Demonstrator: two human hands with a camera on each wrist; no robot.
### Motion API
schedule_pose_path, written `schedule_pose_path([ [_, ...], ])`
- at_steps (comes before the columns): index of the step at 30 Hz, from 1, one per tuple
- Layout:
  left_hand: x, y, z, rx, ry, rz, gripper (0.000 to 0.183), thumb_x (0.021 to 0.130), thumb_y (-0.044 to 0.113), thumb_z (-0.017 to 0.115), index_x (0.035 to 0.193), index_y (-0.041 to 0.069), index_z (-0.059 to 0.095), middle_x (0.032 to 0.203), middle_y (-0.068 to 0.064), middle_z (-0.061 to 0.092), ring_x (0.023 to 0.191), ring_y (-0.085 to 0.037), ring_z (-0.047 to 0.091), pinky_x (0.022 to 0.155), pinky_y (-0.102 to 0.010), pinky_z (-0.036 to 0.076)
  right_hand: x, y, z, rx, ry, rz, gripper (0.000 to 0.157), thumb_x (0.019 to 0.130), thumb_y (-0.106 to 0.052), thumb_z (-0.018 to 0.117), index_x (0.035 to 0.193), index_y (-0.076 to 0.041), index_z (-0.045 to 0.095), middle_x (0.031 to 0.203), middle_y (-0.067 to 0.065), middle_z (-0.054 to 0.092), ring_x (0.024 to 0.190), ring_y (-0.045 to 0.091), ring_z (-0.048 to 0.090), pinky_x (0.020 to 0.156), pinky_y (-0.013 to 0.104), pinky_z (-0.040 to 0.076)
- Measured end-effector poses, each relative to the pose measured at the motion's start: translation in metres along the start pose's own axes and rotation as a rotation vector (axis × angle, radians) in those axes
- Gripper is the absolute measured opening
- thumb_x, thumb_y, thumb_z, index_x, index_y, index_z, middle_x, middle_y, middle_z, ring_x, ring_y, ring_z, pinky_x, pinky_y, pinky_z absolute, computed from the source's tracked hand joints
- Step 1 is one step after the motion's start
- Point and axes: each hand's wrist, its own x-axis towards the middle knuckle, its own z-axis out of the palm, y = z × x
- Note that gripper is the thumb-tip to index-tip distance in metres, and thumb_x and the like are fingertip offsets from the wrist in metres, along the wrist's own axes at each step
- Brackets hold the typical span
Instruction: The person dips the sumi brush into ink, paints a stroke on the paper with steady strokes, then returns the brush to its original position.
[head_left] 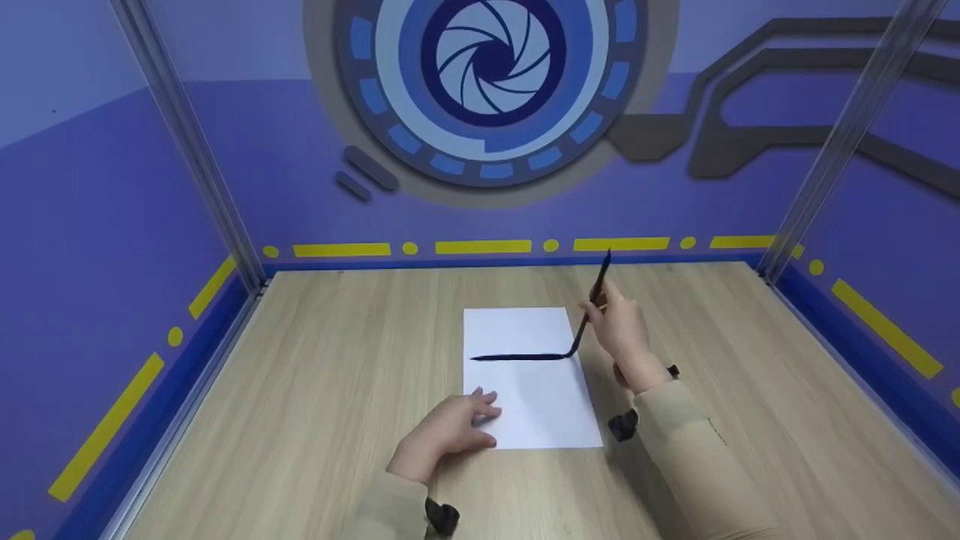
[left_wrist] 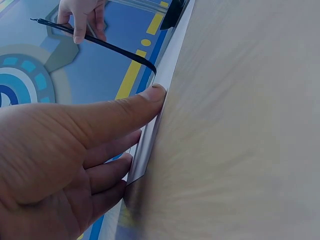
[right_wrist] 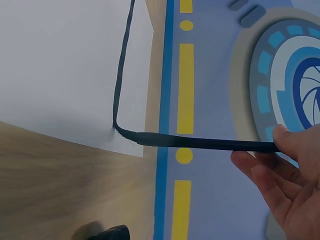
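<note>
A white sheet of paper (head_left: pixel 536 409) lies on the wooden table, crossed by a thick black stroke (head_left: pixel 517 358). My right hand (head_left: pixel 621 324) pinches a dark writing brush (head_left: pixel 583 326) partway up its handle, above the sheet's right edge. In the right wrist view, the brush tip (right_wrist: pixel 126 133) bends against the paper at the stroke's right end, the handle sloping up and away. My left hand (head_left: pixel 450 424) rests on the sheet's lower left edge, thumb and fingers spread. The left wrist view shows its thumb (left_wrist: pixel 125 112) extended onto the paper's edge.
Pale wooden tabletop (head_left: pixel 300 397) surrounds the sheet. A purple-blue printed wall (head_left: pixel 262 165) with yellow marks stands behind, with side walls left and right. Metal posts (head_left: pixel 195 150) rise at the back corners. Black straps (head_left: pixel 442 516) sit at both wrists.
</note>
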Motion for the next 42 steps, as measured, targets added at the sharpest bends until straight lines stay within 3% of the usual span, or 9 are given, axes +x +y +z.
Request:
schedule_pose_path([
  [8,-0.001,0.002,-0.002,0.003,0.002,0.002,0.048,0.083,0.015,0.084,0.129,0.010,0.072,0.154,-0.002,0.055,0.152,-0.026,0.041,0.126,-0.048,0.034,0.001,-0.005,-0.009,0.023,0.038,-0.013,0.017,0.101,-0.013,0.066,0.111,-0.004,0.055,0.096,0.021,0.073,0.085,0.035,0.077,0.077,0.050,0.065],
  [15,-0.001,0.000,0.000,-0.012,0.002,0.006,0.048,0.082,0.015,0.085,0.128,0.009,0.072,0.154,-0.003,0.056,0.152,-0.028,0.042,0.126,-0.049,0.034,0.000,-0.023,-0.030,0.105,0.157,-0.061,0.018,0.099,-0.011,0.068,0.108,-0.001,0.055,0.098,0.023,0.074,0.086,0.036,0.078,0.076,0.050,0.065],
  [17,-0.001,-0.001,0.000,-0.023,0.001,0.008,0.048,0.082,0.014,0.084,0.128,0.009,0.072,0.154,-0.004,0.055,0.152,-0.028,0.042,0.126,-0.049,0.033,-0.002,-0.028,-0.035,0.145,0.207,-0.103,0.019,0.098,-0.009,0.069,0.108,0.000,0.056,0.096,0.023,0.075,0.085,0.036,0.078,0.074,0.044,0.066],
  [21,-0.001,-0.001,0.001,-0.015,0.000,0.019,0.048,0.081,0.013,0.084,0.128,0.008,0.072,0.154,-0.005,0.056,0.151,-0.029,0.042,0.126,-0.049,0.034,-0.005,-0.036,-0.043,0.219,0.305,-0.239,0.020,0.094,-0.005,0.072,0.106,0.004,0.059,0.091,0.021,0.075,0.080,0.035,0.078,0.072,0.017,0.062],
  [24,-0.001,-0.001,0.001,0.005,-0.001,0.031,0.048,0.082,0.013,0.084,0.128,0.008,0.072,0.153,-0.006,0.056,0.151,-0.030,0.043,0.125,-0.049,0.036,-0.008,-0.038,-0.047,0.256,0.370,-0.353,0.022,0.089,-0.001,0.075,0.104,0.007,0.062,0.089,0.019,0.075,0.079,0.023,0.079,0.074,0.005,0.056],
  [28,-0.001,-0.001,0.001,0.010,-0.003,0.030,0.047,0.082,0.013,0.084,0.128,0.009,0.072,0.154,-0.006,0.056,0.151,-0.030,0.043,0.125,-0.049,0.036,-0.014,-0.039,-0.051,0.306,0.413,-0.439,0.019,0.086,0.002,0.078,0.101,0.008,0.067,0.090,0.018,0.076,0.085,-0.006,0.072,0.076,0.005,0.055],
  [30,-0.001,-0.001,0.001,0.002,-0.002,0.025,0.047,0.082,0.013,0.084,0.127,0.009,0.073,0.154,-0.006,0.056,0.151,-0.030,0.043,0.125,-0.050,0.035,-0.018,-0.040,-0.054,0.340,0.411,-0.462,0.017,0.085,0.005,0.077,0.099,0.006,0.069,0.092,0.018,0.077,0.088,-0.013,0.068,0.077,0.006,0.056],
  [36,-0.001,0.000,0.000,-0.006,-0.001,0.022,0.047,0.082,0.012,0.083,0.128,0.008,0.072,0.155,-0.006,0.055,0.152,-0.029,0.042,0.126,-0.049,0.034,-0.027,-0.034,-0.061,0.381,0.420,-0.568,0.019,0.082,0.012,0.076,0.097,0.002,0.075,0.095,0.019,0.077,0.089,-0.001,0.073,0.077,0.008,0.058],
  [42,-0.001,-0.001,0.000,-0.012,0.004,0.028,0.047,0.083,0.013,0.083,0.128,0.008,0.072,0.155,-0.005,0.055,0.152,-0.029,0.041,0.126,-0.049,0.034,-0.035,-0.018,-0.065,0.397,0.460,-0.798,0.020,0.078,0.020,0.074,0.092,0.007,0.076,0.091,0.023,0.076,0.090,0.020,0.076,0.085,0.012,0.058],
])
